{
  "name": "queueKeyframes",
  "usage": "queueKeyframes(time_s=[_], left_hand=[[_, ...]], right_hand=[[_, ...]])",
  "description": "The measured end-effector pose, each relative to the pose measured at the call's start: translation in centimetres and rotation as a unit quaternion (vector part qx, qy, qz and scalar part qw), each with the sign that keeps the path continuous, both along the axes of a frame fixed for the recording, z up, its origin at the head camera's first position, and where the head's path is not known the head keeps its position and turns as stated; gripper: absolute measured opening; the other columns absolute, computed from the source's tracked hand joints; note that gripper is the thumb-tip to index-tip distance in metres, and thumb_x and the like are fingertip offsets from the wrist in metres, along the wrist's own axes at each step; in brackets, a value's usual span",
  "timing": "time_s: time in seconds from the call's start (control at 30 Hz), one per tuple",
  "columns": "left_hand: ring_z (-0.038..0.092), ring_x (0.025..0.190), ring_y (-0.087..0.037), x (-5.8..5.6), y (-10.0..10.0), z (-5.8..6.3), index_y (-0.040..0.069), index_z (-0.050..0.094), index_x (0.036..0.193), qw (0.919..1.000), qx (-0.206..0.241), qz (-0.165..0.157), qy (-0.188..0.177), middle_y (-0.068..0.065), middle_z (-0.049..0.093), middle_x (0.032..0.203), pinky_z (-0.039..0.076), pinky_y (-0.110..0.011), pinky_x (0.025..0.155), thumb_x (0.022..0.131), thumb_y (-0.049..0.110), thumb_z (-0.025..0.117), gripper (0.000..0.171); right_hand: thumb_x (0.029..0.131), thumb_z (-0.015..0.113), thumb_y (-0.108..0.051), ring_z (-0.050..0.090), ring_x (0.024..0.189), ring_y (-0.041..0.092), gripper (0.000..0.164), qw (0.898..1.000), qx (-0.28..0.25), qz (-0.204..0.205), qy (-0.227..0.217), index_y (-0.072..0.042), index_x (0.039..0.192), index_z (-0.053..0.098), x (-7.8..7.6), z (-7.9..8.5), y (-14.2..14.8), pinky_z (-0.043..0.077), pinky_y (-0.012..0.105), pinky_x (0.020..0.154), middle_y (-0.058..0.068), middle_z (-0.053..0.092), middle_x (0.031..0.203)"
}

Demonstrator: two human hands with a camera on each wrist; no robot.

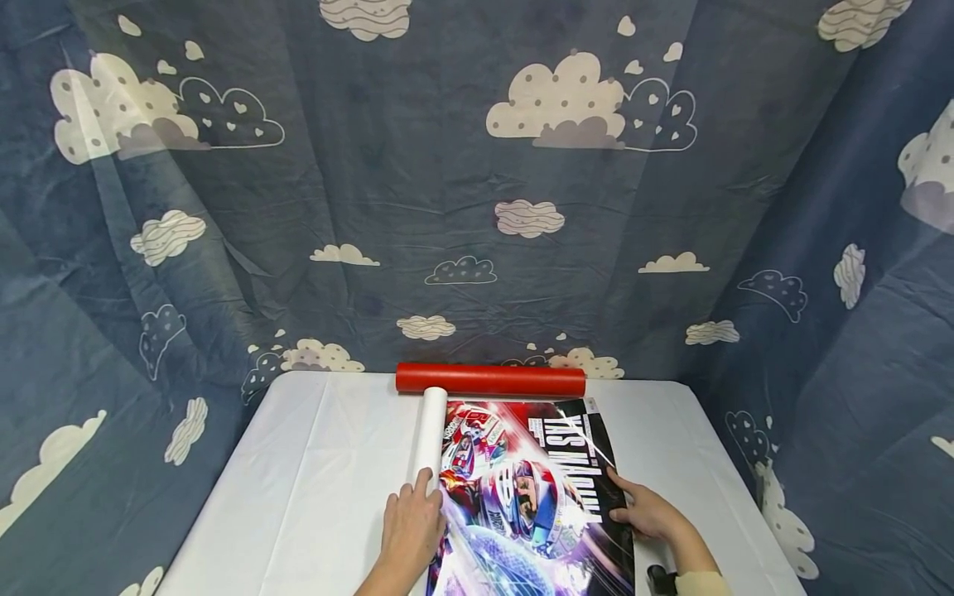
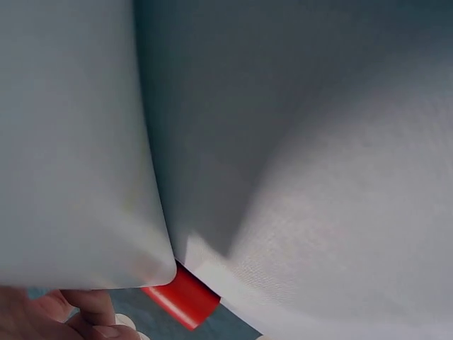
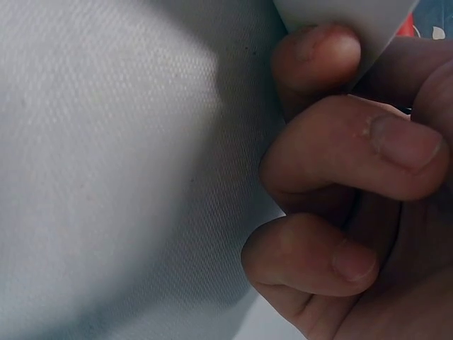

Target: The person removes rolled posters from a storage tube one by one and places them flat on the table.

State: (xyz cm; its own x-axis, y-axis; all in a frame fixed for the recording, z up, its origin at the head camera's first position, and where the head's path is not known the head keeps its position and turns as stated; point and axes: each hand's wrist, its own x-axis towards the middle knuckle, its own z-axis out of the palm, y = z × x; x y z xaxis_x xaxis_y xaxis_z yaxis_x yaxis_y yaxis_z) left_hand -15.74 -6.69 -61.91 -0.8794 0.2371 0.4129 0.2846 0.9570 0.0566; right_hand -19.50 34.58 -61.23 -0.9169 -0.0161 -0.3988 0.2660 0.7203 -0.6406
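Observation:
A glossy poster [image 1: 522, 497] with racing-helmet figures lies partly unrolled, picture side up. Its left side is still wound into a white roll [image 1: 430, 430]. My left hand [image 1: 413, 526] grips this roll near its lower part, the index finger lying along it. Bent fingers [image 2: 92, 308] show past the roll's edge in the left wrist view. On the other side, my right hand [image 1: 652, 515] pinches the poster's black right edge, thumb on top. Seen from the right wrist, the other fingers [image 3: 340, 149] curl below the sheet's white underside [image 3: 347, 25].
A red tube [image 1: 490, 380] lies across the back of the white-covered table [image 1: 320, 480], just beyond the poster's top edge. Behind and at both sides hangs a dark blue cloth [image 1: 417, 165] with cloud prints. A dark wrist strap [image 1: 661, 579] sits by the right sleeve.

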Motion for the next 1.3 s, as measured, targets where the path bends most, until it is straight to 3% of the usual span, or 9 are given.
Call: queueKeyframes(time_s=[0.7, 1.03, 1.3], left_hand=[[0.056, 0.07, -0.022, -0.7, -1.5, -0.7, 0.014, 0.074, 0.084, 0.9997, 0.005, 0.016, 0.019, -0.006, 0.068, 0.129, 0.035, -0.032, 0.057, 0.073, 0.019, 0.091, 0.021], [0.057, 0.073, -0.023, -0.7, -2.2, -0.7, 0.013, 0.074, 0.085, 0.9997, 0.008, 0.025, 0.001, -0.007, 0.066, 0.131, 0.037, -0.034, 0.058, 0.069, 0.014, 0.088, 0.021], [0.056, 0.072, -0.023, -0.7, -2.4, -0.8, 0.014, 0.074, 0.087, 0.9997, 0.005, 0.023, 0.002, -0.007, 0.066, 0.129, 0.036, -0.033, 0.057, 0.072, 0.023, 0.091, 0.025]], right_hand=[[0.091, 0.078, -0.007, 0.047, 0.049, 0.011, 0.086, 1.0, 0.007, -0.001, -0.021, -0.008, 0.164, 0.032, -0.2, 0.2, 0.9, 0.045, 0.025, 0.05, 0.038, 0.059, 0.126], [0.091, 0.078, -0.008, 0.046, 0.051, 0.011, 0.086, 0.999, 0.019, -0.005, -0.028, -0.007, 0.164, 0.033, -0.1, 0.2, 1.6, 0.046, 0.026, 0.052, 0.038, 0.059, 0.126], [0.092, 0.077, -0.008, 0.047, 0.051, 0.012, 0.085, 0.999, 0.02, -0.003, -0.027, -0.007, 0.164, 0.033, -0.1, 0.4, 1.7, 0.048, 0.027, 0.052, 0.039, 0.058, 0.125]])
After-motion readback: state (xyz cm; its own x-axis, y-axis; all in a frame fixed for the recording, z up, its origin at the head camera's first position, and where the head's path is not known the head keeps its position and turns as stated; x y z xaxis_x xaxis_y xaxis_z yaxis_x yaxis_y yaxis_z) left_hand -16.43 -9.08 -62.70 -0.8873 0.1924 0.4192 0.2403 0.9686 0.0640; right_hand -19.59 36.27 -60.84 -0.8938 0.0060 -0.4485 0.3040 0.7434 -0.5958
